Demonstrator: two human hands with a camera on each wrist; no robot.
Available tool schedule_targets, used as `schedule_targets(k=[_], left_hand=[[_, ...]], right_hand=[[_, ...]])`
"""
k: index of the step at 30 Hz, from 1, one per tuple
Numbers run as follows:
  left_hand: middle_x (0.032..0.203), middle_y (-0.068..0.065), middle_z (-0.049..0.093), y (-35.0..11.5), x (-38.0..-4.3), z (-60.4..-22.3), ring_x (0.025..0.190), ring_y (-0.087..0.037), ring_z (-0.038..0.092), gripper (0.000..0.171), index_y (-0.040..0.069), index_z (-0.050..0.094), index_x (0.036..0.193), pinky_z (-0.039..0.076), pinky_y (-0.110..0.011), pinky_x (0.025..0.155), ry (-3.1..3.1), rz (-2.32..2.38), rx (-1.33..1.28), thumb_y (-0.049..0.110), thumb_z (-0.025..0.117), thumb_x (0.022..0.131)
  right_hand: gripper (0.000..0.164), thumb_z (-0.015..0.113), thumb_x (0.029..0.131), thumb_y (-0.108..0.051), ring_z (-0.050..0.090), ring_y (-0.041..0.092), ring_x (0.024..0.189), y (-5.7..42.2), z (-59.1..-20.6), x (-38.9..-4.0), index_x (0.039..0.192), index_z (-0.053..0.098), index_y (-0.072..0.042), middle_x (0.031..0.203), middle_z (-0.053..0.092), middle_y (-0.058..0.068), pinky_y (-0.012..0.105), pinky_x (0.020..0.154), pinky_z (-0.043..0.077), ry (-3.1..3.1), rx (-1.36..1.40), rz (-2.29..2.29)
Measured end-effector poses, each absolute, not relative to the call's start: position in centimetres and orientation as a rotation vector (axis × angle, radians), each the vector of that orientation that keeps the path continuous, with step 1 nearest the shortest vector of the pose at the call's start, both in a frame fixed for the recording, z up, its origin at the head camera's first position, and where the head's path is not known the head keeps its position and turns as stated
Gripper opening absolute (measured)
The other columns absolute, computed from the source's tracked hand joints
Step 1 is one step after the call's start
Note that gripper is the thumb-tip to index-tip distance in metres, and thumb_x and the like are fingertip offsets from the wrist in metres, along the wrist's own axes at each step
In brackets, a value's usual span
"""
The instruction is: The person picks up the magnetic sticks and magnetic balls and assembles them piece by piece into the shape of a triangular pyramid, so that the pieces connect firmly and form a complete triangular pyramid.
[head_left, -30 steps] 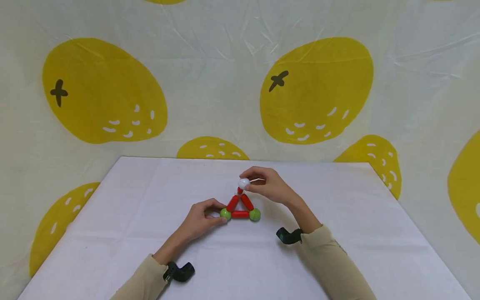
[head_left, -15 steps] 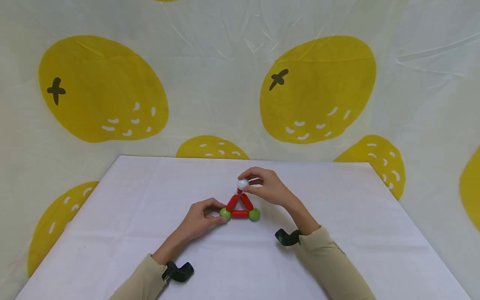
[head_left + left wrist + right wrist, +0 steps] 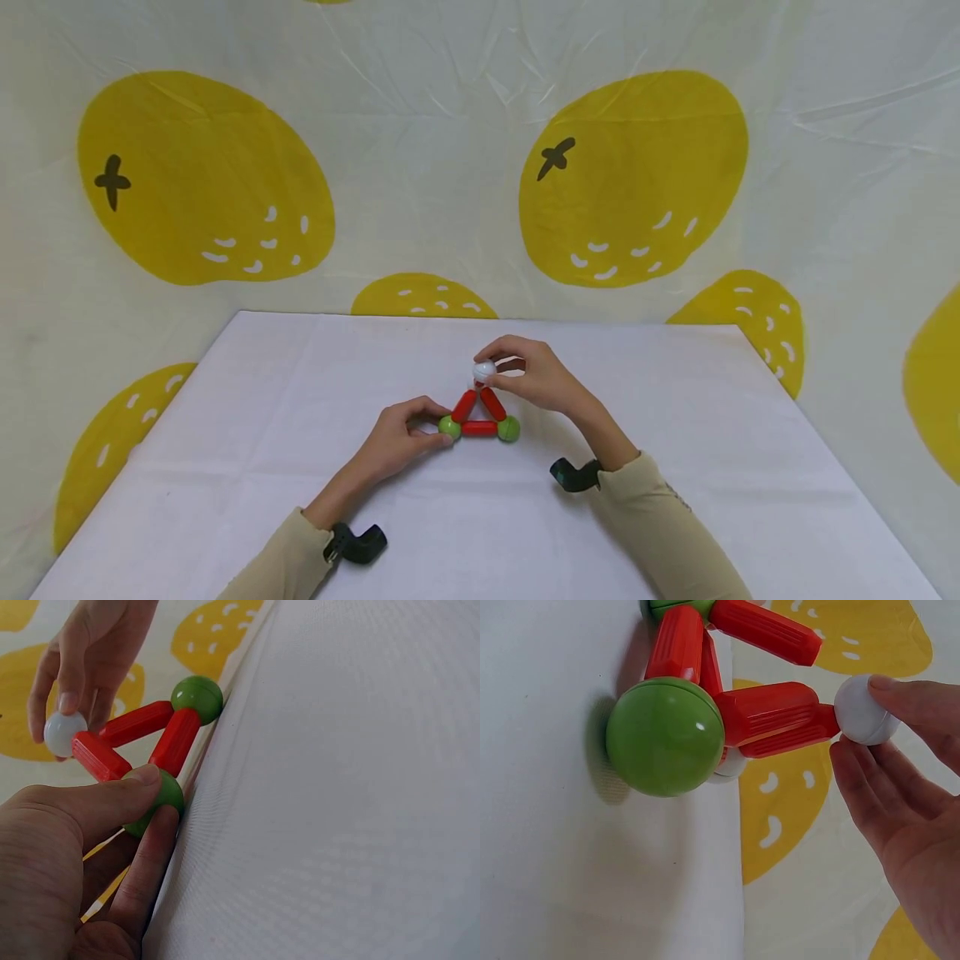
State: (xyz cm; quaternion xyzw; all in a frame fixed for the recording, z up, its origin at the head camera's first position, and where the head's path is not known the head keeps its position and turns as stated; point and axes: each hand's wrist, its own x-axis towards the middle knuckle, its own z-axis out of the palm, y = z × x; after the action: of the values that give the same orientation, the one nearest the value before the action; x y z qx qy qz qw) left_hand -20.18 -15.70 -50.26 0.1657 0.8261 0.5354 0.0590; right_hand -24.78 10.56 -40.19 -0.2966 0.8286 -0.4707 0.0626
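In the head view, red rods [image 3: 479, 428] and green balls make a triangle frame low on the table. My left hand [image 3: 401, 437] pinches the left green ball [image 3: 450, 427] between thumb and fingers. The other green ball [image 3: 508, 428] sits at the front right corner. Above the frame, my right hand [image 3: 536, 375] pinches a white ball [image 3: 485, 370] by its sides. A red rod [image 3: 806, 739] from behind meets that ball in the right wrist view, while the upper red rod [image 3: 769, 631] ends apart from it. Partly hidden behind is a second white ball [image 3: 727, 766].
A white cloth covers the table [image 3: 315, 358], whose far edge meets a backdrop [image 3: 420, 167] printed with yellow fruit. Black curved mounts [image 3: 576, 475] sit on both wrists at the sleeve cuffs.
My right hand and the white ball have shifted slightly left and down, closer to the rod tips. My left hand keeps its hold on the green ball, almost still.
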Motion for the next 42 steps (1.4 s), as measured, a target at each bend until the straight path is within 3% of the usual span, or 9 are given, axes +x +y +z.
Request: schedule_targets(k=[17,25,32,42], left_hand=[[0.109,0.003,0.076,-15.6,-20.2,-50.4,0.104,-0.018,0.066,0.029,0.023,0.075,0.113,0.055,-0.021,0.074,2.490,1.642,0.515,0.026,0.085,0.086],[0.110,0.004,0.076,-15.6,-20.1,-50.5,0.105,-0.017,0.066,0.029,0.023,0.075,0.114,0.055,-0.021,0.075,2.505,1.623,0.502,0.027,0.085,0.086],[0.109,0.003,0.076,-15.6,-19.9,-50.6,0.104,-0.018,0.066,0.030,0.022,0.075,0.114,0.055,-0.021,0.075,2.503,1.636,0.513,0.025,0.085,0.086],[0.110,0.003,0.075,-15.6,-19.9,-51.3,0.103,-0.018,0.066,0.030,0.022,0.075,0.114,0.055,-0.021,0.073,2.507,1.647,0.523,0.026,0.085,0.086]], right_hand=[[0.027,0.078,0.090,-0.006,0.070,0.025,0.106,9.7,-40.7,-24.2,0.117,0.073,-0.008,0.117,0.075,0.007,0.047,0.095,0.059,2.503,-1.012,-1.348],[0.033,0.076,0.090,-0.003,0.068,0.026,0.106,10.2,-40.5,-24.2,0.121,0.071,-0.012,0.120,0.069,0.006,0.047,0.092,0.060,2.571,-0.967,-1.242],[0.042,0.076,0.088,-0.002,0.073,0.021,0.095,10.6,-41.3,-24.5,0.128,0.068,-0.014,0.118,0.067,0.009,0.034,0.083,0.062,2.590,-0.956,-1.124],[0.050,0.073,0.087,0.001,0.070,0.015,0.091,10.7,-41.8,-24.4,0.133,0.066,-0.017,0.122,0.067,0.006,0.027,0.081,0.059,2.570,-1.026,-1.082]])
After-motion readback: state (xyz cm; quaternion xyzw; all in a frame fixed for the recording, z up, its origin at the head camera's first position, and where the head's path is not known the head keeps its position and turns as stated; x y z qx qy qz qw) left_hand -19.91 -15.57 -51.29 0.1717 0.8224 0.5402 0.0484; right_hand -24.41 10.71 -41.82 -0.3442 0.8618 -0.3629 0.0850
